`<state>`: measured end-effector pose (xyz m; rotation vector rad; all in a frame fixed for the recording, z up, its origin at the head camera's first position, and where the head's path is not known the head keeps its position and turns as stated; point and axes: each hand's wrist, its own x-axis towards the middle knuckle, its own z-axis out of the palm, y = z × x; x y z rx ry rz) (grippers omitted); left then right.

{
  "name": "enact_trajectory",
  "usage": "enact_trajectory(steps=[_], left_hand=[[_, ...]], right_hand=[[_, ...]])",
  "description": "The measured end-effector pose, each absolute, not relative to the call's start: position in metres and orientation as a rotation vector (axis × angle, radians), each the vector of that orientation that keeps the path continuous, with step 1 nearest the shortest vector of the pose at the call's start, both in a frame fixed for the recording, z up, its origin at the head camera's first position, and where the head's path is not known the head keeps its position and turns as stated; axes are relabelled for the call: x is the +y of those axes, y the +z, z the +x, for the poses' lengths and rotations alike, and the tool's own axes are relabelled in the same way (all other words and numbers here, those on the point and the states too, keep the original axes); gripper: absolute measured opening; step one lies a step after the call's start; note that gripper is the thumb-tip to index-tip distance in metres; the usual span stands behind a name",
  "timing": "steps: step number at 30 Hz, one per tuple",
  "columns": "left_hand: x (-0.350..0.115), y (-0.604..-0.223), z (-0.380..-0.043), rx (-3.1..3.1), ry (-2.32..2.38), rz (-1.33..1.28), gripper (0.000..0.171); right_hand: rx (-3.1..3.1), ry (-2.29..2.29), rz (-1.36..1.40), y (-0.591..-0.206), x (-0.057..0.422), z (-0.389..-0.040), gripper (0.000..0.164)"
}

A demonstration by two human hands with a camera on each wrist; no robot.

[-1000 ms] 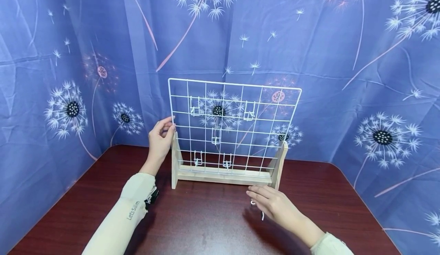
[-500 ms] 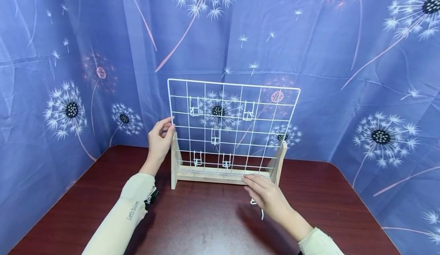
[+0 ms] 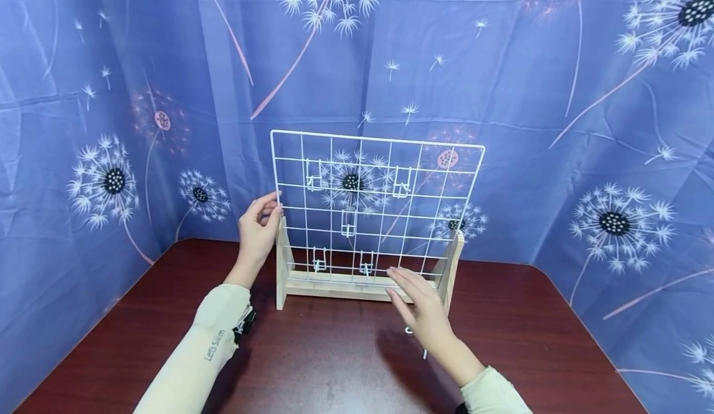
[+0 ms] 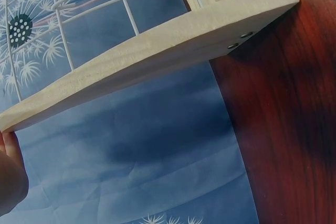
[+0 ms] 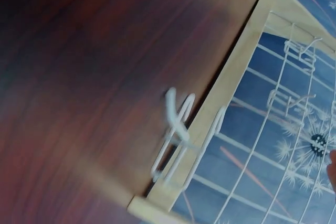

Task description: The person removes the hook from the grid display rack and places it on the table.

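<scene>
A white wire grid panel (image 3: pixel 381 135) stands tilted back in a pale wooden stand (image 3: pixel 334 289). My left hand (image 3: pixel 256 234) pinches the panel's left edge between thumb and fingers, just above the wooden upright. In the left wrist view, its fingers (image 4: pixel 11 148) show beside the upright's tip. My right hand (image 3: pixel 428 320) hovers before the panel's lower right, fingers straight and thumb apart, holding nothing visible. Beneath it, a white wire hook (image 5: pixel 171 113) is at the stand's front, largely hidden in the head view. Several similar hooks hang on the grid, including an upper-right hook (image 3: pixel 401 189).
The stand rests on a dark red wooden table (image 3: pixel 334 358). A blue cloth (image 3: pixel 530 92) with dandelion prints hangs behind and at both sides. The stand's right upright (image 3: pixel 454 262) is just beyond my right hand.
My right hand has moved up and left towards the grid, its thumb spreading from the fingers. The hook under it stays in place. My left hand keeps its grip on the panel edge.
</scene>
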<state>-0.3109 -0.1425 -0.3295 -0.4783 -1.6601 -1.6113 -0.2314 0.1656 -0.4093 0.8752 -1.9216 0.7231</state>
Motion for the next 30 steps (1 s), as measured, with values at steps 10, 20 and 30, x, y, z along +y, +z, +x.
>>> enact_trajectory(steps=[10,20,30], left_hand=[[-0.142,-0.331,-0.311,-1.67,-1.62,-0.482,0.028],[-0.143,-0.33,-0.31,-1.656,-1.611,-0.489,0.028],[-0.143,-0.329,-0.309,-1.661,-1.6,-0.487,0.027]], right_hand=[[-1.934,0.837,0.668,-0.416,0.134,-0.236,0.045],[-2.011,1.085,0.399,-0.421,0.108,-0.242,0.043],[-2.061,1.227,0.205,-0.432,0.096,-0.252,0.04]])
